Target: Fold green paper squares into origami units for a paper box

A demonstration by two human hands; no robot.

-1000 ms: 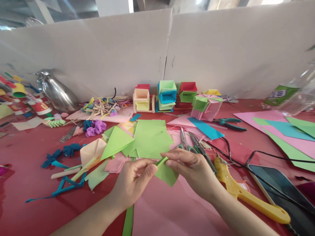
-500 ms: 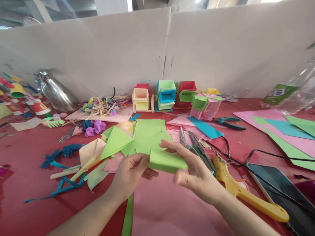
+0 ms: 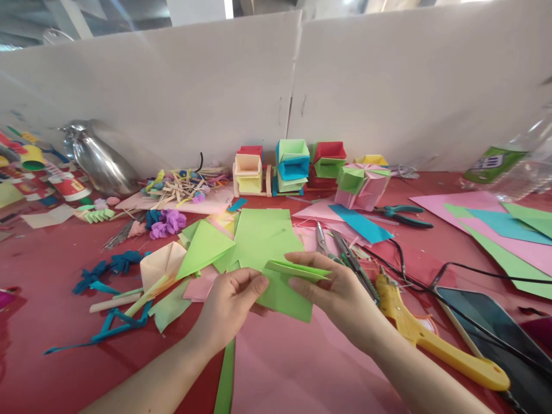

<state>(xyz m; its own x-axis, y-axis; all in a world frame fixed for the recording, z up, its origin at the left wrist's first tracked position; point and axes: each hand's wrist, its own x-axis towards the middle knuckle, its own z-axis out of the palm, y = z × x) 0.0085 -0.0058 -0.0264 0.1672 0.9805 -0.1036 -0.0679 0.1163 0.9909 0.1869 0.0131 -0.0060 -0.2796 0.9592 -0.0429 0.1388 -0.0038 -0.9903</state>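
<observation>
A folded piece of green paper [image 3: 287, 299] is held between my two hands over a large pink sheet [image 3: 297, 368]. My left hand [image 3: 235, 296] pinches its left edge between thumb and fingers. On the other side, my right hand [image 3: 334, 287] grips the upper folded layers, thumb in front and fingers behind. The lower flap hangs down toward me. Just beyond the hands lies a flat green sheet [image 3: 263, 236], and left of it a pointed green paper piece [image 3: 206, 250].
Scissors [image 3: 322, 238], a utility knife [image 3: 351, 259], a yellow glue gun [image 3: 405, 316] with black cable and a phone [image 3: 487, 322] lie to the right. Folded paper boxes [image 3: 293, 167] stand by the white partition. A steel jug [image 3: 101, 158] and paper flowers [image 3: 168, 224] are left.
The green paper has turned in my hands: its closed, block-like side faced me before, and now its layers are spread with a flap hanging down. My right thumb has closed onto it.
</observation>
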